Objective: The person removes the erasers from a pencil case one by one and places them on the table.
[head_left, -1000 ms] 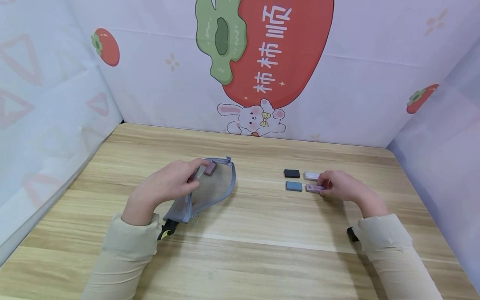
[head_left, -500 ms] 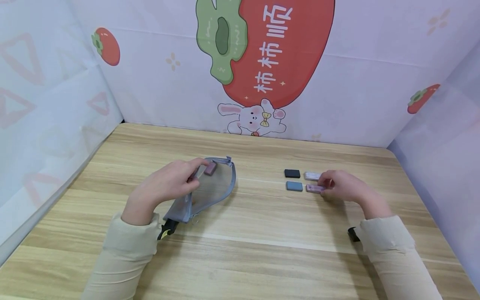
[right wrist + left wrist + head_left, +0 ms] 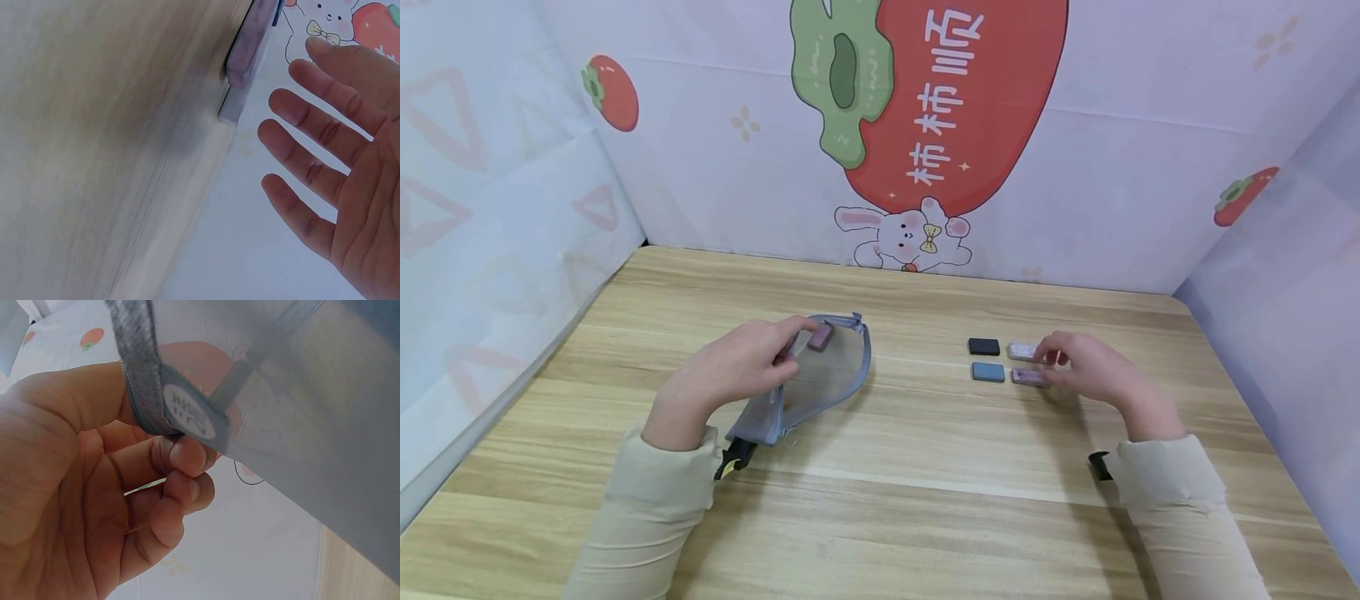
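My left hand [image 3: 730, 362] pinches the zipped rim of a translucent grey-blue mesh pouch [image 3: 823, 387], whose mouth gapes to the right. A mauve block [image 3: 821, 337] shows inside near the far rim. In the left wrist view, thumb and fingers hold the pouch's edge beside an oval label [image 3: 189, 412]. My right hand [image 3: 1093, 377] hovers at the right end of a purple marbled block [image 3: 1027, 377] and a whitish block [image 3: 1021, 351], fingers spread and holding nothing. The right wrist view has that purple block [image 3: 245, 47] just beyond the fingertips.
Left of those two blocks lie a black block [image 3: 983, 347] and a blue block [image 3: 988, 372], forming a small grid with them. All rest on the wood-grain table [image 3: 910, 500]. A printed fabric backdrop [image 3: 1120, 192] rises behind the table and along both sides.
The right hand's fingers have spread apart and its fingertips have lifted slightly from the purple block, which stays in place. The left hand and the pouch have not moved.
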Demonstrator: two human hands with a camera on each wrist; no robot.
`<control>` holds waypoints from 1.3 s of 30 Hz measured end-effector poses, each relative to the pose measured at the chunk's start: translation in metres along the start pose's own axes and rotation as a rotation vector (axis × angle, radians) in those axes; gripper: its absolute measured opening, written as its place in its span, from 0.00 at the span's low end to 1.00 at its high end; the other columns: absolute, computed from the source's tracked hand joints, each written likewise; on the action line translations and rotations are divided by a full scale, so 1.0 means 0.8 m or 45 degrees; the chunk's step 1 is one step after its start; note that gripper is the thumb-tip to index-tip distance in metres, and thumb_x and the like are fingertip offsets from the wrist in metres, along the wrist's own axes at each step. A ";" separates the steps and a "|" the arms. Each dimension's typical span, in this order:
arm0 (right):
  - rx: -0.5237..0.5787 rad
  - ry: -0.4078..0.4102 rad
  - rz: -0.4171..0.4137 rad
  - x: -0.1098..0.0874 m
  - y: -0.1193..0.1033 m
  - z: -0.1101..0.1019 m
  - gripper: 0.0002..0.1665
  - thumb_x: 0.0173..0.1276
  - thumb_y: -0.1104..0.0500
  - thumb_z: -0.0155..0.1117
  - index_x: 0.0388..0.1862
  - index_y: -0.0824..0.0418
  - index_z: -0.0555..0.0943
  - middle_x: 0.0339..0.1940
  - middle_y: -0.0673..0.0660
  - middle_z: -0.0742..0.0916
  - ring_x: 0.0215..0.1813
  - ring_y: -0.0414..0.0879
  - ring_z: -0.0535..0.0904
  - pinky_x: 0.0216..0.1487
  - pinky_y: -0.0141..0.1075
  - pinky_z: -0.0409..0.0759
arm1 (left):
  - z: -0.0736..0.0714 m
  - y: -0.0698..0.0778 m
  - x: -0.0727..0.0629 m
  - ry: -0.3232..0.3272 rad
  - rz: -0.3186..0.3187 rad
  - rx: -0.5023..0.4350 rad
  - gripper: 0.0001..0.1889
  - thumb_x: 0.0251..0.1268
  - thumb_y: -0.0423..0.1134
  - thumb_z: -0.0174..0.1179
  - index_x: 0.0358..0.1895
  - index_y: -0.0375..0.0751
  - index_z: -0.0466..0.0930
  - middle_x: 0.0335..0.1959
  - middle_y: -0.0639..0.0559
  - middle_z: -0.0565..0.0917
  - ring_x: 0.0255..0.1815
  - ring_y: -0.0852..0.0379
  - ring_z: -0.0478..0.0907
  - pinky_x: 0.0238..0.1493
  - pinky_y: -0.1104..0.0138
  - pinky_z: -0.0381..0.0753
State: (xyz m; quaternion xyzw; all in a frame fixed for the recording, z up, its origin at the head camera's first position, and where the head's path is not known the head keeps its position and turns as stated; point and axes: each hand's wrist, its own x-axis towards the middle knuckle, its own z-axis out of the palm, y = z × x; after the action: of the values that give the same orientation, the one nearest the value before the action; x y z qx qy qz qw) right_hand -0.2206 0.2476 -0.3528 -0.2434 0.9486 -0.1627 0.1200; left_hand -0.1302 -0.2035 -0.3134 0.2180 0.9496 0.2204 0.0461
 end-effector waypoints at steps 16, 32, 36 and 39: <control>0.001 0.077 -0.079 0.003 -0.018 0.001 0.12 0.65 0.61 0.66 0.46 0.65 0.83 0.37 0.55 0.85 0.41 0.48 0.79 0.42 0.43 0.77 | 0.001 0.002 0.002 -0.006 -0.002 0.000 0.24 0.60 0.28 0.51 0.61 0.41 0.74 0.18 0.58 0.64 0.19 0.63 0.60 0.24 0.71 0.63; 0.046 0.085 -0.147 0.019 -0.037 0.009 0.13 0.66 0.62 0.64 0.48 0.65 0.83 0.39 0.55 0.85 0.41 0.47 0.78 0.43 0.42 0.78 | 0.002 0.001 0.002 -0.001 0.014 0.010 0.23 0.59 0.28 0.52 0.60 0.40 0.75 0.18 0.58 0.66 0.20 0.63 0.62 0.24 0.71 0.63; 0.055 0.094 -0.193 0.025 -0.041 0.013 0.13 0.66 0.62 0.64 0.48 0.65 0.83 0.38 0.55 0.85 0.41 0.47 0.78 0.42 0.41 0.77 | 0.003 0.001 0.002 0.003 0.021 0.017 0.22 0.59 0.28 0.52 0.59 0.39 0.75 0.18 0.58 0.65 0.19 0.63 0.61 0.24 0.71 0.63; 0.047 0.100 -0.225 0.029 -0.044 0.016 0.13 0.66 0.61 0.65 0.47 0.65 0.83 0.37 0.55 0.85 0.41 0.47 0.78 0.42 0.42 0.77 | 0.004 0.001 0.002 0.006 0.029 0.017 0.22 0.59 0.28 0.52 0.58 0.39 0.75 0.18 0.58 0.65 0.20 0.63 0.61 0.24 0.71 0.63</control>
State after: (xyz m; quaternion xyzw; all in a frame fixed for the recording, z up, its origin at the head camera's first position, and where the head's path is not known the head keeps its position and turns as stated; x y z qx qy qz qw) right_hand -0.2217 0.2032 -0.3553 -0.3173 0.9243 -0.1993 0.0723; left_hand -0.1307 -0.2008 -0.3155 0.2288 0.9486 0.2151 0.0397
